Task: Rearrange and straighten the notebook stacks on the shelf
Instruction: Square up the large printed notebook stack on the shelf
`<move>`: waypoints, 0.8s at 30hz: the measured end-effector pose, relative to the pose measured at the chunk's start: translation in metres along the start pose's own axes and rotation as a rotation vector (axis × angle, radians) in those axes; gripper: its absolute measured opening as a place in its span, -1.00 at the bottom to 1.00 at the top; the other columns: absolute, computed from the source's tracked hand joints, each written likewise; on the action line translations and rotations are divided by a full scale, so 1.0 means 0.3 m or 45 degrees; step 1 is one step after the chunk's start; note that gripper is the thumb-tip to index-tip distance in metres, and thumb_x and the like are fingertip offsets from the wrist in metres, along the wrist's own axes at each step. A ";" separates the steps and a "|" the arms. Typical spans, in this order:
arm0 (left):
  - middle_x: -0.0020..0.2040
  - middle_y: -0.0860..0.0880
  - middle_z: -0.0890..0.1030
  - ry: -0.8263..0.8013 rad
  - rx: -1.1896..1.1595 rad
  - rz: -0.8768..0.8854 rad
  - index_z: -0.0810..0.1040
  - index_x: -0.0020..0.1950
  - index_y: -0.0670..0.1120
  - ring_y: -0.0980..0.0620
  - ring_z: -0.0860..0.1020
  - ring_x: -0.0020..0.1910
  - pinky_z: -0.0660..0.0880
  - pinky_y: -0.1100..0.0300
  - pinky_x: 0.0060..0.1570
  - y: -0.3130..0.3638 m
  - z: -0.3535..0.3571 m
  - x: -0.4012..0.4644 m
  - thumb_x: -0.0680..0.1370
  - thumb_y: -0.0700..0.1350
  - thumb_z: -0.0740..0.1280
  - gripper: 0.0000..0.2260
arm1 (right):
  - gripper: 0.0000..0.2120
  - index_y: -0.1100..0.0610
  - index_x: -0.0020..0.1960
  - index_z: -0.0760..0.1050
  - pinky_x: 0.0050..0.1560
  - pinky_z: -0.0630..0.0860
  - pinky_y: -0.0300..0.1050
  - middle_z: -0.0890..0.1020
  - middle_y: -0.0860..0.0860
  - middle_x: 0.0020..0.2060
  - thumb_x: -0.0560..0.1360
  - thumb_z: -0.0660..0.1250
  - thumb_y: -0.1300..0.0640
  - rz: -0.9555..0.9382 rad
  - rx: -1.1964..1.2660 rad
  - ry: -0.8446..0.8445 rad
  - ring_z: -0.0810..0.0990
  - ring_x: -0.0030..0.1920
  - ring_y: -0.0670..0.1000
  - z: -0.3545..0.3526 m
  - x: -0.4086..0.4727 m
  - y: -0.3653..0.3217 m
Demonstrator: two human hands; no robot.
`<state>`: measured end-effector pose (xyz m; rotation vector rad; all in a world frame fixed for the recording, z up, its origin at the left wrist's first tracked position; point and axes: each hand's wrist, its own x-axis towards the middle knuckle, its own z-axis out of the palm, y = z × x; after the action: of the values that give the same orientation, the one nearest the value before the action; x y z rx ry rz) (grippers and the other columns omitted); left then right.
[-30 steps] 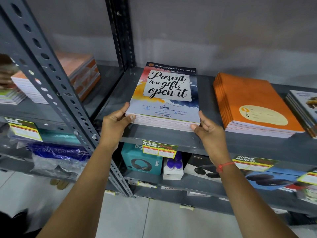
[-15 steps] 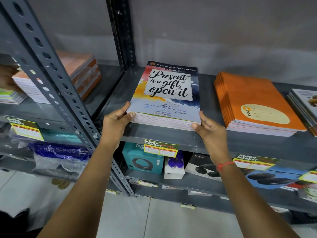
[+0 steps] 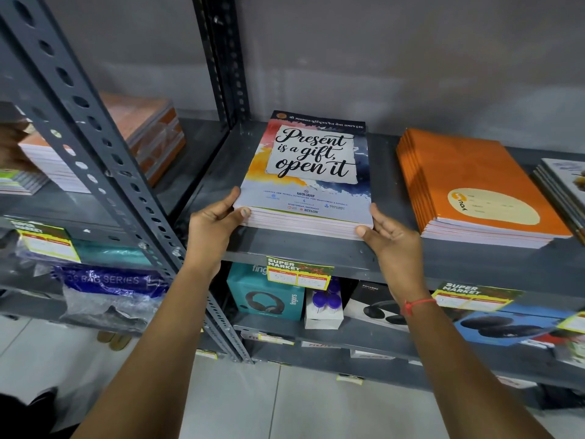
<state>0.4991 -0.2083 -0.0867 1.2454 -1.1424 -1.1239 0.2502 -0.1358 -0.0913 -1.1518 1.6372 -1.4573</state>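
A stack of notebooks with a "Present is a gift, open it" cover point(image 3: 308, 172) lies on the grey metal shelf point(image 3: 304, 251). My left hand point(image 3: 213, 226) holds the stack's near left corner, thumb on the front edge. At the near right corner my right hand point(image 3: 387, 239) presses the side and front edge with its fingers spread. An orange notebook stack point(image 3: 474, 188) lies to the right, angled slightly. At the far right edge another stack point(image 3: 566, 188) is partly cut off.
A slanted perforated steel upright point(image 3: 104, 153) stands on the left. Behind it, orange and white notebook stacks point(image 3: 136, 137) sit on the neighbouring shelf. Below are headphone boxes point(image 3: 267, 296), price tags point(image 3: 297, 272) and a plastic-wrapped bag point(image 3: 107, 289). A grey wall backs the shelf.
Both hands stay on the stack's near corners. The stack's position on the shelf looks almost unchanged; my view has shifted a little.
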 end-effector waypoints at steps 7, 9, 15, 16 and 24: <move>-0.03 0.10 0.61 -0.013 -0.017 -0.013 0.44 0.31 -0.18 0.43 0.56 -0.32 0.44 0.62 -0.25 0.003 0.000 -0.002 0.46 -0.31 0.35 -0.59 | -0.52 0.14 0.34 0.42 0.01 0.36 -0.63 0.54 0.02 0.28 0.44 0.39 0.22 -0.015 -0.002 0.043 0.50 0.19 -0.19 0.008 0.005 0.012; -0.06 0.12 0.61 -0.017 -0.010 -0.003 0.43 0.31 -0.19 0.43 0.56 -0.32 0.44 0.62 -0.27 0.004 -0.001 -0.001 0.47 -0.32 0.34 -0.59 | -0.52 0.13 0.34 0.42 0.00 0.36 -0.63 0.54 0.01 0.28 0.44 0.39 0.21 -0.020 -0.007 0.045 0.50 0.18 -0.19 0.008 0.005 0.011; -0.04 0.08 0.62 -0.022 -0.031 -0.001 0.44 0.31 -0.18 0.39 0.56 -0.29 0.44 0.61 -0.25 0.002 0.000 0.001 0.46 -0.31 0.35 -0.59 | -0.52 0.14 0.33 0.43 0.02 0.38 -0.63 0.55 0.02 0.27 0.43 0.40 0.22 -0.021 0.000 0.058 0.50 0.16 -0.23 0.011 0.003 0.010; -0.07 0.09 0.62 -0.025 -0.029 -0.001 0.44 0.31 -0.17 0.38 0.56 -0.29 0.44 0.61 -0.25 0.006 0.000 -0.003 0.46 -0.31 0.35 -0.59 | -0.51 0.14 0.33 0.42 0.02 0.38 -0.63 0.55 0.02 0.27 0.43 0.40 0.22 -0.018 -0.005 0.057 0.50 0.16 -0.23 0.010 0.000 0.007; 0.00 -0.13 0.70 0.456 -0.053 0.039 0.56 0.11 -0.33 0.24 0.63 -0.18 0.54 0.34 -0.25 0.125 0.080 -0.078 0.50 -0.09 0.34 -0.67 | -0.56 0.22 0.33 0.43 0.21 0.49 -0.21 0.57 0.07 0.23 0.45 0.36 0.26 0.093 0.115 -0.066 0.54 0.16 -0.09 -0.041 -0.010 -0.027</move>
<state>0.4728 -0.1868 -0.0495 1.3281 -0.8604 -0.8542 0.2419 -0.1279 -0.0815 -1.0601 1.5460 -1.4286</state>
